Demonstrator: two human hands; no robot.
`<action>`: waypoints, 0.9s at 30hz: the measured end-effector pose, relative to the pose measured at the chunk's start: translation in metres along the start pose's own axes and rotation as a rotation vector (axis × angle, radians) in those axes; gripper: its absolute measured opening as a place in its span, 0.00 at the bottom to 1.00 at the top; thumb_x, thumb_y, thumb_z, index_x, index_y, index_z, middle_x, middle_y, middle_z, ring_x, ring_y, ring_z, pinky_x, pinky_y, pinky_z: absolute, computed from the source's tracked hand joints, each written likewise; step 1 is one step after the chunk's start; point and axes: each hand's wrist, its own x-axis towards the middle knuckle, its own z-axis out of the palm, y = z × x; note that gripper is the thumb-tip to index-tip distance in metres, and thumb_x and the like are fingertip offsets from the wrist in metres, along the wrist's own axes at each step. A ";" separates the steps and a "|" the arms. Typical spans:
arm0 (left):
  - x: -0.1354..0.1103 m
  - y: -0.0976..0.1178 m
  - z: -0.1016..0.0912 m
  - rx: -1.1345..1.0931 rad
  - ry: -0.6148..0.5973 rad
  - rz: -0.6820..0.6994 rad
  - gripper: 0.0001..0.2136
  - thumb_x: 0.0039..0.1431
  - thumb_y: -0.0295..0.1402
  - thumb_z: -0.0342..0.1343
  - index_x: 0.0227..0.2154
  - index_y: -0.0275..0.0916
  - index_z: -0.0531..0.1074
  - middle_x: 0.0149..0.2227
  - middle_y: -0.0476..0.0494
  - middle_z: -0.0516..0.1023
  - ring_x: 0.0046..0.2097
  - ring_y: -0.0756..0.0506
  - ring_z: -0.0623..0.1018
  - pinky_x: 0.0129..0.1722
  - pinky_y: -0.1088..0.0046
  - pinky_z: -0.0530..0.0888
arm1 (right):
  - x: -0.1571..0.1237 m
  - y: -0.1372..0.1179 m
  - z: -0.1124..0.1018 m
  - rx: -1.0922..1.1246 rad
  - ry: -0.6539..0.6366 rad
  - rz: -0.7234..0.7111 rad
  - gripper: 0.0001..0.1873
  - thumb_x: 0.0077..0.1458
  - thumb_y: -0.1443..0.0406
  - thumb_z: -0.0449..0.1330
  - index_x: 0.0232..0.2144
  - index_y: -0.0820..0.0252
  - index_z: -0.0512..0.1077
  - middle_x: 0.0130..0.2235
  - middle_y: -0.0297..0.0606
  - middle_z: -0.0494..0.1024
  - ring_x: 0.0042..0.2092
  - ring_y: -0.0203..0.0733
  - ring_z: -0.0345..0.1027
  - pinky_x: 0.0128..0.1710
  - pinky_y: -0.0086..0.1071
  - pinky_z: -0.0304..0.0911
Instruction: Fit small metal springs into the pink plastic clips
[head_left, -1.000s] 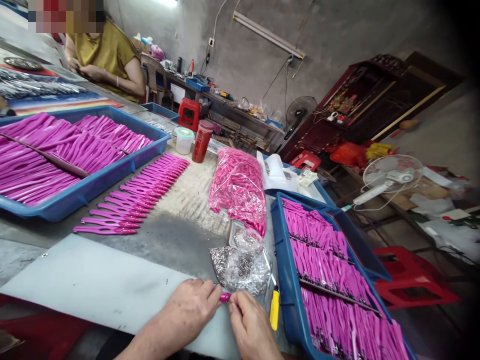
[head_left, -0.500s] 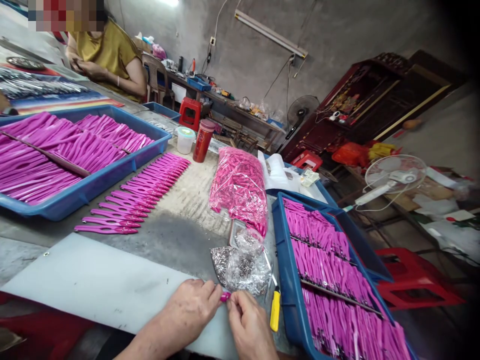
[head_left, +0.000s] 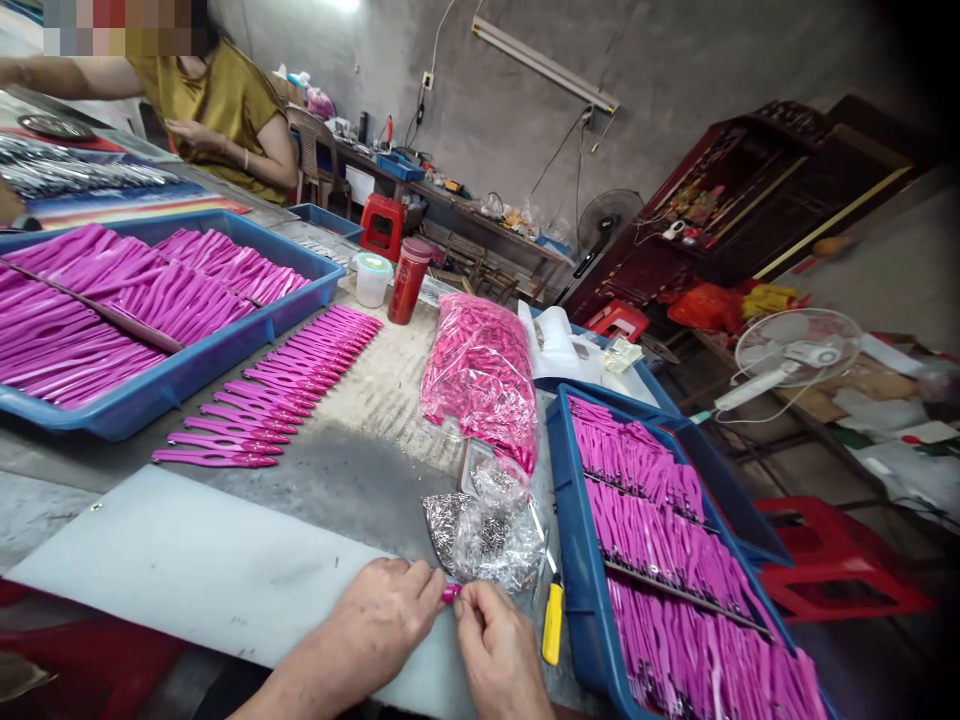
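My left hand (head_left: 382,620) and my right hand (head_left: 499,650) meet at the near edge of the table, both pinching one small pink plastic piece (head_left: 451,592) between their fingertips. They rest over a white sheet (head_left: 187,560). Just beyond the fingers lies a clear bag of small metal parts (head_left: 484,530). A yellow-handled tool (head_left: 553,620) lies right of my right hand. Behind the metal parts sits a clear bag full of pink pieces (head_left: 480,375).
A blue tray of pink handles (head_left: 581,560) stands at my right, another blue tray (head_left: 187,370) at the far left, with a row of loose pink handles (head_left: 277,385) beside it. A red cup (head_left: 409,280) and a lidded tub (head_left: 372,278) stand further back. A person in a yellow top (head_left: 225,110) sits far left.
My hands stay together on the pink piece with almost no movement. The person in the yellow top has stretched an arm out to the left.
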 end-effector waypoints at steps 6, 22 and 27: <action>-0.002 0.001 0.001 -0.006 0.007 -0.004 0.04 0.59 0.26 0.48 0.30 0.39 0.62 0.25 0.50 0.70 0.24 0.46 0.71 0.22 0.71 0.67 | 0.000 0.001 0.000 -0.030 -0.031 0.006 0.19 0.60 0.61 0.43 0.20 0.56 0.60 0.21 0.33 0.68 0.24 0.37 0.64 0.25 0.28 0.56; -0.004 -0.002 -0.009 -0.070 0.150 -0.004 0.05 0.61 0.28 0.46 0.29 0.40 0.62 0.24 0.50 0.69 0.23 0.47 0.71 0.21 0.70 0.67 | -0.002 0.010 -0.005 0.034 0.119 -0.020 0.21 0.59 0.50 0.45 0.31 0.58 0.68 0.26 0.37 0.74 0.26 0.39 0.69 0.27 0.27 0.63; -0.004 0.000 -0.003 -0.049 0.162 0.030 0.04 0.58 0.29 0.50 0.28 0.40 0.62 0.24 0.52 0.69 0.23 0.49 0.71 0.21 0.72 0.67 | -0.006 0.012 0.012 0.042 0.128 0.047 0.22 0.57 0.48 0.46 0.28 0.54 0.71 0.22 0.35 0.76 0.21 0.41 0.69 0.22 0.28 0.64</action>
